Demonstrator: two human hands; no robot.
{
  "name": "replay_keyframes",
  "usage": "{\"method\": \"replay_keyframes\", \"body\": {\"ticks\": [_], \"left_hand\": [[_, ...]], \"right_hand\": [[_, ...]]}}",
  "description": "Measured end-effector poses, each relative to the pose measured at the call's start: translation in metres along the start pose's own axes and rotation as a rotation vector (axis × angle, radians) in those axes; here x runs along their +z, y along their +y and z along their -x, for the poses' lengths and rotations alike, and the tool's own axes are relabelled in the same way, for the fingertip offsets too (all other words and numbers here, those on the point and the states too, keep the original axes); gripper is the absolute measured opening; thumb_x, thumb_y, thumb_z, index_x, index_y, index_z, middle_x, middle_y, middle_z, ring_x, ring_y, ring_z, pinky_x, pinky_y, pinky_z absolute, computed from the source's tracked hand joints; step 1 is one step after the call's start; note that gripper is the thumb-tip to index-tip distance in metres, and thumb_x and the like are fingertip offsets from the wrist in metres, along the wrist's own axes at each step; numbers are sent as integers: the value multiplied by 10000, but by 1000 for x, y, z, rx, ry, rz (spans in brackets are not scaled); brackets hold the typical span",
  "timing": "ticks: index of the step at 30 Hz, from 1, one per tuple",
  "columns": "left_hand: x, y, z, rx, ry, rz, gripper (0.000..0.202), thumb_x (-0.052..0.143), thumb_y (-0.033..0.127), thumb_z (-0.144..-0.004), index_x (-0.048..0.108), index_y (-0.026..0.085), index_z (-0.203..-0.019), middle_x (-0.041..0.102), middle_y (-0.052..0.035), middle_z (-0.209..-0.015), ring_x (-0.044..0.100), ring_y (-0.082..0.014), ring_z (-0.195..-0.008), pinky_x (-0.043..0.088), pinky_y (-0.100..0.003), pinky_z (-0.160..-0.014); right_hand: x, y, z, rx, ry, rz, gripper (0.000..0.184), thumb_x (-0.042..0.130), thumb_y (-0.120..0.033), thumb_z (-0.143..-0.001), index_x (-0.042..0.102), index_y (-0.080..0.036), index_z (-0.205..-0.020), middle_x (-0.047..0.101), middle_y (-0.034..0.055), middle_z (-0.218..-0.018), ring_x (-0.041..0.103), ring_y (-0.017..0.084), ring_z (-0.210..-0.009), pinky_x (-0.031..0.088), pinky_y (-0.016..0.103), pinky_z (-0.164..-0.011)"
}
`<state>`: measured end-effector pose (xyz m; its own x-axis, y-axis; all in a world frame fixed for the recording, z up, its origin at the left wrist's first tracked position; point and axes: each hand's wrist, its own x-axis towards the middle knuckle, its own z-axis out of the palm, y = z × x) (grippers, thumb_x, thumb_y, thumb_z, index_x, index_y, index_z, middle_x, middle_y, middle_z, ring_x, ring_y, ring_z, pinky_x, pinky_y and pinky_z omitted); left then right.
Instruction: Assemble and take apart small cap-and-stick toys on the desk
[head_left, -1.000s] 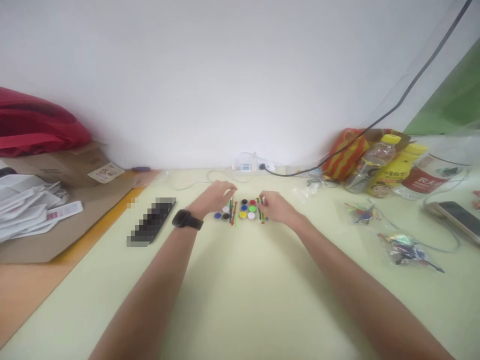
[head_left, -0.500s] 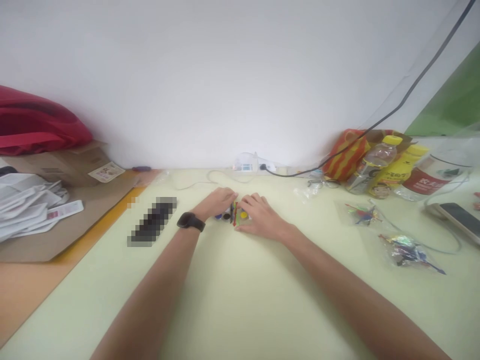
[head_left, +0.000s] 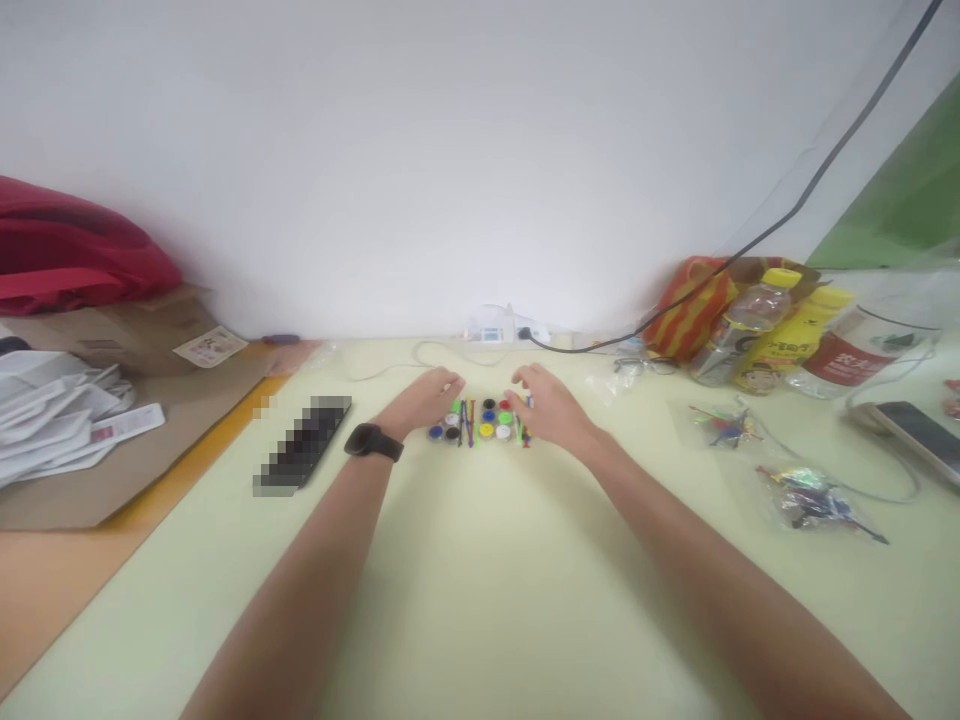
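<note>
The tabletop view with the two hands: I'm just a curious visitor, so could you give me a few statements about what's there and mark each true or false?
1. A dark watch is worn on the left wrist. True.
2. The right hand is gripping the dark cable. False: it is by the small round coloured pieces, and the cable is away from it.
3. Two bottles with yellow caps are on the right of the view. True.
4. The red bag is at the far right. False: it is at the left, on a cardboard box.
5. A clear packet of coloured parts lies to the right of the right hand. True.
</note>
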<state>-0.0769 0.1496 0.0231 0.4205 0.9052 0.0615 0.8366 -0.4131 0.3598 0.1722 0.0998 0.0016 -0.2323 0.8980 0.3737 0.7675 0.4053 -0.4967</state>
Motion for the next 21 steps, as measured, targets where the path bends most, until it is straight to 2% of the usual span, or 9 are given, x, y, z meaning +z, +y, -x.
{"method": "replay_keyframes", "body": {"ticks": [3, 5, 9, 11, 15, 21], "left_hand": [[-6, -7, 0, -90, -43, -27, 390, 404, 424, -1001, 719, 194, -1004, 737, -132, -1125, 672, -278, -1112, 495, -350, -988], [-9, -12, 1, -144, -86, -30, 354, 438, 415, -977, 708, 187, -985, 752, -135, -1085, 702, -278, -1045, 517, -344, -931], [-15, -18, 4, -263, -204, 8, 353, 469, 465, -951, 672, 189, -1033, 773, -97, -904, 734, -233, -688, 561, -339, -711], [-15, -20, 5, -301, -254, 35, 358, 484, 492, -942, 648, 198, -1065, 776, -81, -907, 720, -203, -586, 567, -323, -646], [-12, -20, 3, -349, -301, 133, 336, 559, 477, -903, 629, 209, -1092, 785, -82, -982, 742, -187, -608, 584, -293, -631], [-8, -14, 2, -344, -287, 153, 296, 626, 414, -858, 627, 206, -1069, 791, -68, -907, 748, -191, -631, 578, -283, -649]], "right_hand": [[-6, 19, -6, 218, -93, -21, 114, 645, -240, -937, 666, -166, -1021, 693, 86, -994, 625, 201, -898, 459, 309, -809], [-6, 26, -7, 285, -166, -69, 81, 677, -225, -910, 687, -165, -964, 711, 66, -928, 633, 175, -812, 460, 283, -744], [2, 26, -6, 259, -226, -123, 58, 721, -144, -837, 707, -173, -885, 722, 25, -859, 629, 135, -731, 451, 238, -674], [6, 24, -5, 240, -232, -139, 86, 711, -107, -818, 709, -173, -873, 716, 19, -855, 628, 129, -739, 449, 226, -669], [11, 24, -5, 222, -233, -166, 105, 683, -107, -832, 712, -170, -910, 706, 20, -868, 625, 125, -743, 454, 217, -658], [14, 21, -4, 208, -238, -190, 106, 671, -110, -833, 707, -170, -912, 698, 18, -865, 620, 124, -734, 463, 220, -669]]}}
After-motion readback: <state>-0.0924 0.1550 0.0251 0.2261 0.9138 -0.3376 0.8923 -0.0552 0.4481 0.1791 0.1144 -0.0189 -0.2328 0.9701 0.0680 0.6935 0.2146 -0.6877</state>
